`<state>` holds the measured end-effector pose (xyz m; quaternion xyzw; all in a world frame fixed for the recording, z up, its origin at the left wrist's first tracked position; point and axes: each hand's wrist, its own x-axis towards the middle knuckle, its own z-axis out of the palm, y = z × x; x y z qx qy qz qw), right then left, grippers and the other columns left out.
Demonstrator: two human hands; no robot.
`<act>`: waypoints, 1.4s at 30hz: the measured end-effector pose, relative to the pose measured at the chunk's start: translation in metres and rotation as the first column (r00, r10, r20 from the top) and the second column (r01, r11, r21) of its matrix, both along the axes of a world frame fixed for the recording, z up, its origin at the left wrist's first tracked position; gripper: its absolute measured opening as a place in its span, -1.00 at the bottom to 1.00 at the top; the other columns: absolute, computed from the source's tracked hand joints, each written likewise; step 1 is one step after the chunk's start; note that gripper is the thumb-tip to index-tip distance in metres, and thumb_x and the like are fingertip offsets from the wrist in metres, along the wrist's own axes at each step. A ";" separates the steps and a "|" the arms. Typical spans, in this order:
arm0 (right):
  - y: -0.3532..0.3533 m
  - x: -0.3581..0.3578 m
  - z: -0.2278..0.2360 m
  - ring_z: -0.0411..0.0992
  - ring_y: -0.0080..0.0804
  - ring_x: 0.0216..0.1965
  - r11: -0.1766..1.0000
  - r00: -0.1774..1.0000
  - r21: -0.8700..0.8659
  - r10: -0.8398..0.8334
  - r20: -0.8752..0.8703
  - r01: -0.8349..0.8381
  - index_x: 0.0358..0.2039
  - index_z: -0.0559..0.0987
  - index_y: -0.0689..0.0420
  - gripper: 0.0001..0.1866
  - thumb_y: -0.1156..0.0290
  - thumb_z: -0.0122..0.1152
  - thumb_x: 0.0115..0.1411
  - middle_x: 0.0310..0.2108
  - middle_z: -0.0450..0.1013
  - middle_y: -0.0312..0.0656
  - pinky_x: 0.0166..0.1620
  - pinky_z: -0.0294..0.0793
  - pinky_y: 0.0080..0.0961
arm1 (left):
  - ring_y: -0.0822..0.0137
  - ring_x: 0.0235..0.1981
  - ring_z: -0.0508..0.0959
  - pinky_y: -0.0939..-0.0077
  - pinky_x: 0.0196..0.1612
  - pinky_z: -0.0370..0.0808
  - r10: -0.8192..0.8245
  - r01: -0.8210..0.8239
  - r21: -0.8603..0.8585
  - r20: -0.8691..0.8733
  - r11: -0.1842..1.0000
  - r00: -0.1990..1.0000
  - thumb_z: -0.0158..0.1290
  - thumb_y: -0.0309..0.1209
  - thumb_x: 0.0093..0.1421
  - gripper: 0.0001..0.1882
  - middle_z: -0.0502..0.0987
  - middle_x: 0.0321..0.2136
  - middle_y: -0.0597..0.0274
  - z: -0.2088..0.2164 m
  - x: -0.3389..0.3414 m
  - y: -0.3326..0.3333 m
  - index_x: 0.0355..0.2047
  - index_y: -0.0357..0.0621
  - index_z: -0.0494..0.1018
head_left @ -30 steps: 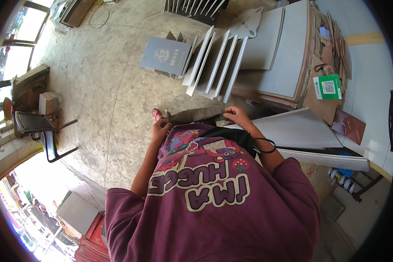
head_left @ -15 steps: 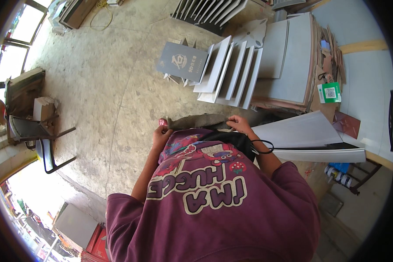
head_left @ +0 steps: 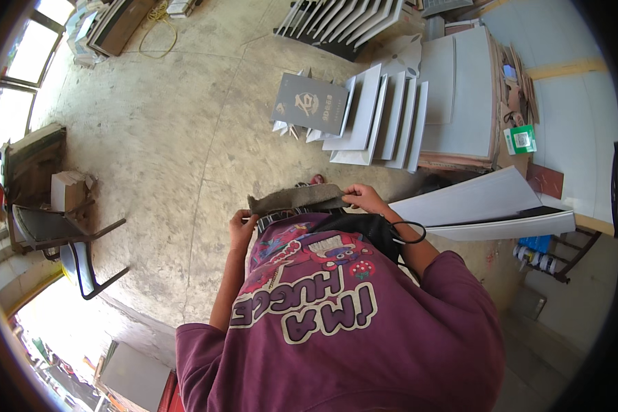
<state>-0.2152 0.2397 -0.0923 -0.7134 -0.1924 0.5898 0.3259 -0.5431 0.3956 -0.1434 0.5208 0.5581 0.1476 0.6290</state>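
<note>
A grey-brown piece of cloth [head_left: 296,198] stretches between my two hands in front of my waist. My left hand [head_left: 242,225] pinches its left end, fingers closed at the corner. At the other end, my right hand [head_left: 364,198] grips the cloth's edge between thumb and fingers. Below the cloth, a strip of patterned fabric shows at the hem of my purple shirt [head_left: 309,302]. A black bag or cloth [head_left: 374,230] with a dark cord loop [head_left: 410,232] lies by my right forearm. Part of a red shoe [head_left: 316,179] peeks out beyond the cloth.
Ahead to the right stands a rack of grey and white sample panels [head_left: 364,113]. Beside it is a stack of large boards [head_left: 460,141]. White boards [head_left: 470,206] lean at my right. A chair [head_left: 82,264] and a cardboard box [head_left: 69,191] are at the left on the concrete floor [head_left: 151,137].
Both hands have shifted slightly left in view, and the cloth now spans wider and flatter between them. My left hand sits lower. The surroundings have shifted a little with my head.
</note>
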 end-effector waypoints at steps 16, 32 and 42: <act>0.038 0.021 -0.018 0.36 -0.62 -0.46 0.994 0.994 -0.010 -0.111 -0.021 0.111 -0.30 0.43 0.20 -0.70 0.35 0.19 -0.06 -0.43 0.40 -0.30 -0.46 0.38 -0.66 | 0.51 -0.62 0.42 0.65 -0.56 0.37 -0.156 0.155 -0.030 -0.026 0.987 0.987 0.05 -0.45 -0.05 -0.83 0.45 -0.62 0.25 0.013 0.047 0.065 -0.46 -0.30 0.38; 0.086 0.063 -0.027 0.34 -0.61 -0.52 0.977 0.977 0.006 -0.214 -0.020 0.214 -0.32 0.44 0.23 -0.68 0.33 0.19 -0.08 -0.48 0.39 -0.27 -0.52 0.35 -0.68 | 0.57 -0.59 0.38 0.67 -0.51 0.35 -0.250 0.251 0.102 -0.019 0.963 0.968 0.08 -0.43 -0.05 -0.82 0.44 -0.61 0.30 0.010 0.093 0.132 -0.46 -0.28 0.39; 0.160 0.017 -0.024 0.32 -0.65 -0.56 0.915 0.915 0.039 -0.403 0.009 0.402 -0.35 0.45 0.22 -0.71 0.35 0.19 -0.08 -0.52 0.38 -0.32 -0.53 0.32 -0.71 | 0.57 -0.64 0.35 0.67 -0.57 0.31 -0.395 0.391 0.138 -0.004 0.910 0.919 0.08 -0.44 -0.07 -0.83 0.43 -0.63 0.31 0.003 0.078 0.254 -0.47 -0.26 0.38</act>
